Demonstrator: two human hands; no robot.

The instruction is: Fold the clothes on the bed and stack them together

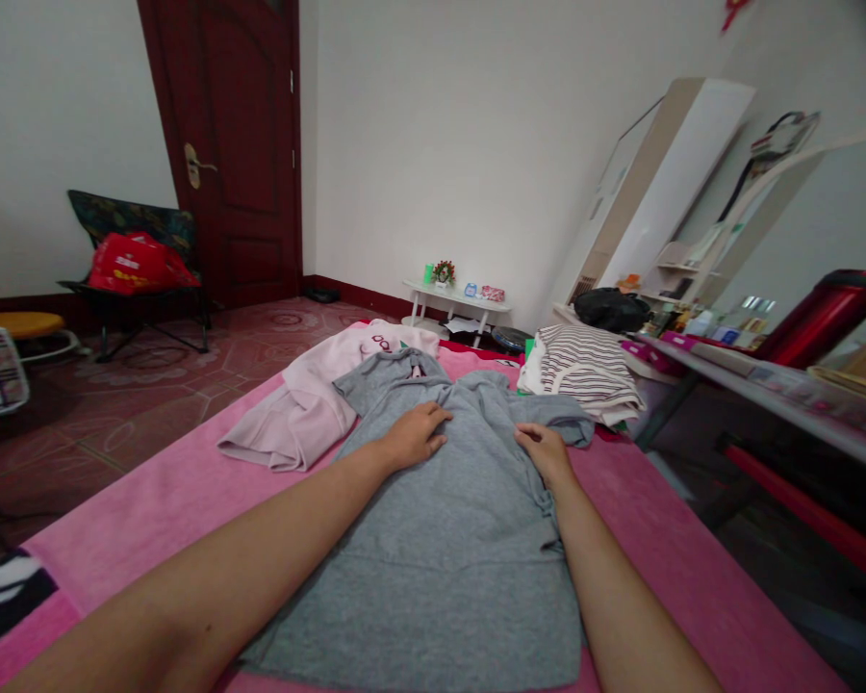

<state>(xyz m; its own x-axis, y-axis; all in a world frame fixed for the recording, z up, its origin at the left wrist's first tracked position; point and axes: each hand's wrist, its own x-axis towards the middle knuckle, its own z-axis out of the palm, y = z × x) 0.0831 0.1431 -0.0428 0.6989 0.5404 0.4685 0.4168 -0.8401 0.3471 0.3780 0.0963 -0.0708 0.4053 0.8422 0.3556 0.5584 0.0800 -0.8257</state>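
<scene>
A grey short-sleeved T-shirt [462, 539] lies spread out, slightly wrinkled, with its hem towards me and its neck at the far end. My left hand [417, 435] rests on its upper middle, palm down, fingers a little bent and lying on the cloth. At the shirt's right side, just below the sleeve, my right hand [547, 454] has its fingers drawn together on the edge of the fabric. The fingertips' grip there is partly hidden. Beyond the left sleeve lies a pale pink sweatshirt [318, 395], partly under the grey shirt.
A pink blanket [642, 558] covers the surface under the clothes. Striped folded clothing [581, 371] is piled at the far right. Along the right stands a table [772, 395] with a red cylinder [827, 322]. A folding chair [134, 207] holds a red bag [139, 265] near the door [238, 154].
</scene>
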